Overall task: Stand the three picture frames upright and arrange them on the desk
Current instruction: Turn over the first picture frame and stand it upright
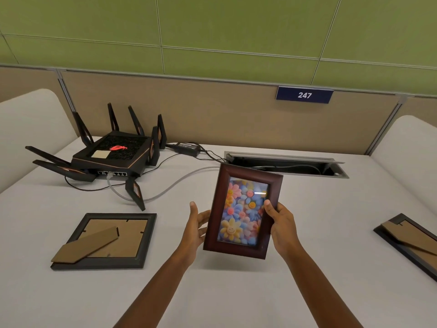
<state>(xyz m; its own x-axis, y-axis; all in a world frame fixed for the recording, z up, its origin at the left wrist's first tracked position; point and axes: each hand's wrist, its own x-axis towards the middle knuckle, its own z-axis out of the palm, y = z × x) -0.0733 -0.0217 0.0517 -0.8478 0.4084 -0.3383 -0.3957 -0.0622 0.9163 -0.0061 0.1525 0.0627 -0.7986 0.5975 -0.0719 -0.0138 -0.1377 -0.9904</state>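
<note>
A dark brown wooden frame (pixel 243 210) with a colourful flower picture is held up in the air over the middle of the white desk (pixel 236 292), tilted a little, picture facing me. My left hand (pixel 197 227) holds its left edge and my right hand (pixel 280 223) grips its right edge, thumb on the front. A black frame (pixel 104 241) lies face down at the left, its cardboard stand folded out on its back. Another black frame (pixel 411 242) lies face down at the right edge, partly cut off.
A black router (pixel 111 153) with several antennas sits at the back left, with cables (pixel 165 188) trailing across the desk toward an open cable hatch (pixel 286 163). A beige partition with a "247" sign (pixel 304 95) closes off the back. White side panels flank the desk.
</note>
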